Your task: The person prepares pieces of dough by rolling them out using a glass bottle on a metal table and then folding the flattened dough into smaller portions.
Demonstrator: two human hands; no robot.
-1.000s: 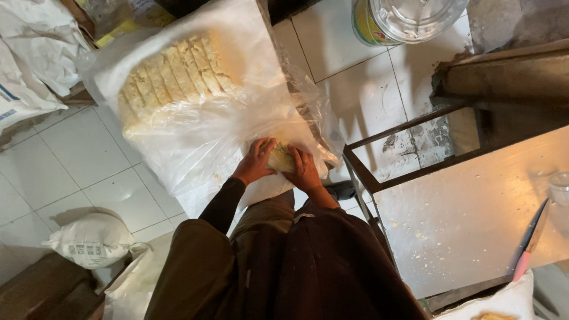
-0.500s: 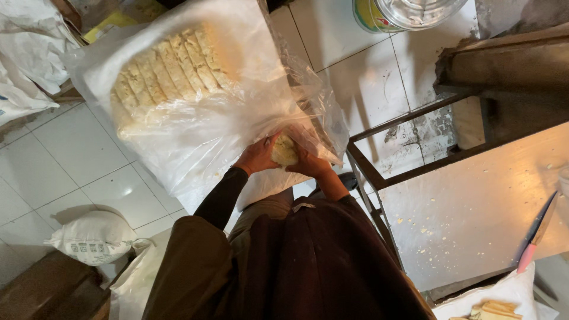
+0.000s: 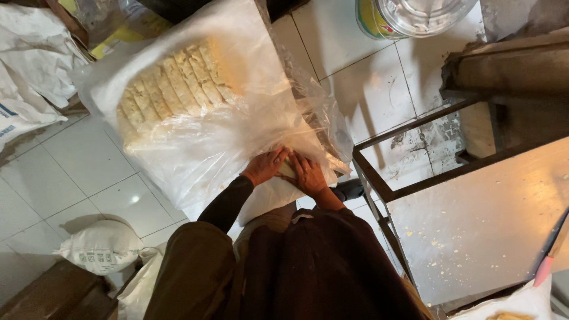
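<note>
**Pale dough pressed between two hands over a plastic sheet**

Pale yellowish dough piece (image 3: pixel 288 169) sits between the person's two hands, low over the near edge of a clear plastic sheet (image 3: pixel 249 89) spread on a white tiled floor (image 3: pixel 59 172). The left hand (image 3: pixel 265 166) comes in from a dark-sleeved forearm bent at the elbow, fingers curled over the left side of the piece. The right hand (image 3: pixel 308 175) lies palm down, fingers pointing up the frame, cupped against the piece's other side. The hands touch each other, folded closed round the dough, so only a small patch of it shows.

Against the earlier frames, the hands have stayed together on the same piece; their place in the view has shifted a little right and down, as has the whole scene, which fits a move of the head.

Farther up the sheet lies a row of pale dough strips (image 3: pixel 172 83), well apart from the hands. A metal-framed table (image 3: pixel 474 219), dusted with crumbs, stands to the right, and a white sack (image 3: pixel 98 246) lies on the floor at lower left.
</note>
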